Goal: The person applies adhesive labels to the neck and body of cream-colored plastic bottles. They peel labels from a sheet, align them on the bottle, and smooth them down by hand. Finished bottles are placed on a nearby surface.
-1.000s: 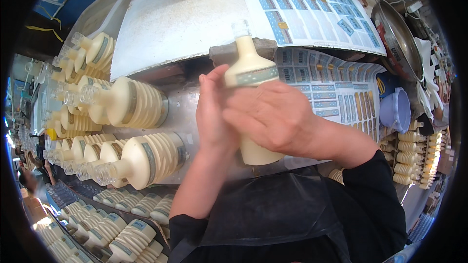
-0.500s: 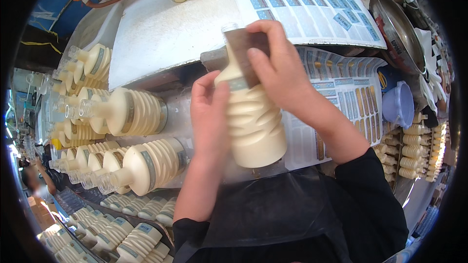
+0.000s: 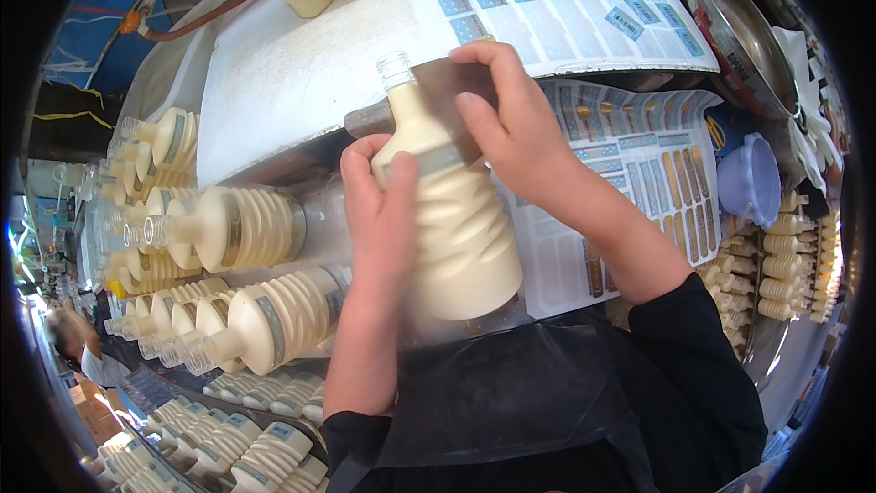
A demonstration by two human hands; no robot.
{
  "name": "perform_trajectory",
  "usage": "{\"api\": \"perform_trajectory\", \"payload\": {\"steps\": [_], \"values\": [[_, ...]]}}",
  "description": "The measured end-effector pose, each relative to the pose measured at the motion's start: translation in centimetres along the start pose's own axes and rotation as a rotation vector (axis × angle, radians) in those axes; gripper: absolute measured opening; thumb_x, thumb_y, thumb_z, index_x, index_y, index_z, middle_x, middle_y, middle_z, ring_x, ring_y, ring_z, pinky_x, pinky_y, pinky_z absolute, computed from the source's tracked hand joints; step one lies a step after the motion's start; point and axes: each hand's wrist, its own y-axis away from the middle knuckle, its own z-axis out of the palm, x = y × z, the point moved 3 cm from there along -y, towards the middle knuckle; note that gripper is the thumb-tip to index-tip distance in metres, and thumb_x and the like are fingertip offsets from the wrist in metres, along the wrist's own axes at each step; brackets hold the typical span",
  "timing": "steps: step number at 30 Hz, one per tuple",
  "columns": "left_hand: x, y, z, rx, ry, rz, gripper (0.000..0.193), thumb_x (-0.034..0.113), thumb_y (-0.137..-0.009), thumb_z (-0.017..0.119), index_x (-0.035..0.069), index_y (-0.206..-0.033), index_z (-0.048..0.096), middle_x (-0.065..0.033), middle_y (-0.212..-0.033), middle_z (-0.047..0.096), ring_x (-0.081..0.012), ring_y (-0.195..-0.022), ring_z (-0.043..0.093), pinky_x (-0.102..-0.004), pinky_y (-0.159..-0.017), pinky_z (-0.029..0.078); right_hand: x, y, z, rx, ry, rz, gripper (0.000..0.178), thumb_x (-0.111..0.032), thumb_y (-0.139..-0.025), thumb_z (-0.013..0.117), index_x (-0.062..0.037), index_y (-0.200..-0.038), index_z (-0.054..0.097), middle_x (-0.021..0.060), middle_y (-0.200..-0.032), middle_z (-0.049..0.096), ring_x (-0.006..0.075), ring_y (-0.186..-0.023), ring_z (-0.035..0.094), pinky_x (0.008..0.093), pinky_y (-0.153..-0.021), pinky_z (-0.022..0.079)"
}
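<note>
Now my right hand [image 3: 520,119] has a brown card [image 3: 443,96] pinched between thumb and fingers. A second ago that hand lay flat over the front of the bottle [image 3: 461,256], and no card showed. Half a second ago the card hid some of the neck; now the neck shows almost whole. To me, this means the card is the tool in use, and the blue-green band [image 3: 438,162] round the shoulder is the part being worked on.

From far away I can see the bottle right in front of me. It leans back, with its clear top pointing up toward the white board [image 3: 301,64]. The low end of the card lies over the right side of the shoulder. I cannot tell how hard it pushes.

My left hand [image 3: 379,215] is on the other side, thumb on the front of the shoulder and fingers at its left edge. It touches the bottle, but I cannot tell if it squeezes or just steadies it.

More bottles [image 3: 265,228] lie to the left. A label sheet [image 3: 557,260] lies to the right, just beside the bottle.
</note>
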Motion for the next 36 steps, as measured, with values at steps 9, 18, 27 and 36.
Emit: {"api": "perform_trajectory", "payload": {"steps": [9, 18, 27, 36], "values": [[2.6, 0.3, 0.5, 0.034, -0.141, 0.121, 0.040, 0.026, -0.101, 0.059, -0.002, -0.130, 0.054, -0.0163, -0.124, 0.060, -0.0199, -0.112, 0.057, -0.0343, -0.099, 0.045, 1.9, 1.1, -0.6, 0.022, -0.039, -0.023, 0.038, -0.004, -0.098, 0.055, -0.0040, -0.135, 0.044, 0.0211, -0.131, 0.058, 0.0405, -0.119, 0.060, 0.0452, -0.102, 0.047], [1.4, 0.0, 0.3, -0.002, 0.096, 0.038, 0.036, 0.022, -0.105, 0.051, -0.001, -0.133, 0.052, -0.0133, -0.127, 0.059, -0.0186, -0.112, 0.057, -0.0335, -0.100, 0.046, 3.3, 1.8, -3.1, -0.113, -0.576, 0.396, 0.019, -0.013, -0.102, 0.059, -0.0011, -0.113, 0.068, 0.0051, -0.108, 0.068, 0.0120, -0.100, 0.062, 0.0265, -0.089, 0.050], [2.1, 0.0, 0.8, 0.017, 0.038, 0.032, 0.042, 0.023, -0.098, 0.067, 0.000, -0.130, 0.052, -0.0138, -0.125, 0.060, -0.0188, -0.113, 0.057, -0.0349, -0.102, 0.045, 3.1, 1.9, 0.2, -0.346, -0.388, 0.572, 0.049, -0.044, -0.097, 0.068, 0.0026, -0.112, 0.075, 0.0106, -0.094, 0.076, 0.0130, -0.086, 0.068, 0.0304, -0.078, 0.053], [1.8, 0.0, 0.5, -0.020, 0.175, -0.012, 0.037, 0.021, -0.101, 0.061, 0.000, -0.130, 0.052, -0.0124, -0.124, 0.059, -0.0177, -0.112, 0.056, -0.0337, -0.100, 0.046, 4.3, 2.3, 0.4, -0.366, -0.502, 0.569, 0.048, -0.042, -0.095, 0.070, 0.0020, -0.115, 0.075, 0.0103, -0.095, 0.076, 0.0117, -0.088, 0.068, 0.0291, -0.081, 0.054]]}}
